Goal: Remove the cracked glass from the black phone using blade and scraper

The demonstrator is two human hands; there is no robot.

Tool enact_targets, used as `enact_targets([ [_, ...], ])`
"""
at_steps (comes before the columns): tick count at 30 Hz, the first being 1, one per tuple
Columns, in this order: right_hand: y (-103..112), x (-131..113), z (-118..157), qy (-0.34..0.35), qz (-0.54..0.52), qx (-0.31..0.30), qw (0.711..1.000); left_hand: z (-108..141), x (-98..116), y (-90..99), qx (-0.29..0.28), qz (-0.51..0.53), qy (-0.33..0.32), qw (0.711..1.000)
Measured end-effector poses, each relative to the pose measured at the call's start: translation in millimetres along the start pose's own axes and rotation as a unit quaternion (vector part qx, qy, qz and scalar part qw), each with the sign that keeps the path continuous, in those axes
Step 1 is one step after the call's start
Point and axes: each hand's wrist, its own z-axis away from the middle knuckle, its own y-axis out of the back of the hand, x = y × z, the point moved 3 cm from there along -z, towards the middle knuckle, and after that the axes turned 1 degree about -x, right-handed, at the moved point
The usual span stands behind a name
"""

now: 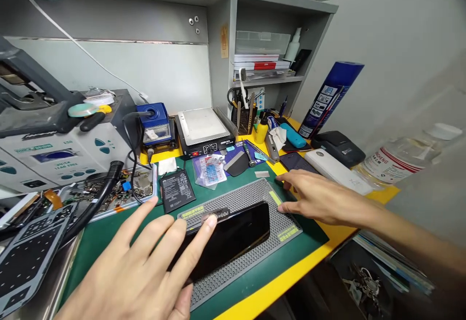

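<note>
A black smartphone (236, 236) is tilted up on the grey honeycomb-patterned mat (218, 288), its dark glossy face toward me. My left hand (145, 261) grips its left end, with the thumb low near the mat and the index finger stretched along the upper edge. Beneath that fingertip, a small dark piece with lettering (223, 213) lies along the phone's top edge; its kind is unclear. My right hand (316, 193) is beside the mat's right edge, thumb and index finger apart with nothing between them.
A black phone battery (177, 190) lies behind the mat. Left are a tray of circuit boards (141, 186) and a rework station (73, 150). A heating plate (204, 128) stands at the back. On the right are a white power bank (335, 169), a blue can (329, 99) and a clear bottle (400, 157).
</note>
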Motion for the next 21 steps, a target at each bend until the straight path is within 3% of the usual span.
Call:
enact_targets([
  [4,-16,8,-4,-0.039,-0.056,-0.02,0.997,-3,3,3.5,-0.021,-0.021,-0.042,0.999],
  [9,-15,14,-14,-0.027,-0.108,-0.041,0.993,-5,9,14.2,-0.001,-0.067,-0.076,0.995],
  [14,-16,13,-20,-0.015,-0.092,-0.045,0.995,-6,11,19.3,0.019,-0.093,-0.097,0.991],
  [18,-4,6,-9,0.011,-0.168,-0.03,0.985,-9,9,17.5,0.017,-0.09,-0.093,0.991],
  [21,15,-8,9,0.071,-0.231,-0.002,0.97,-9,7,15.8,0.022,-0.092,-0.098,0.991],
])
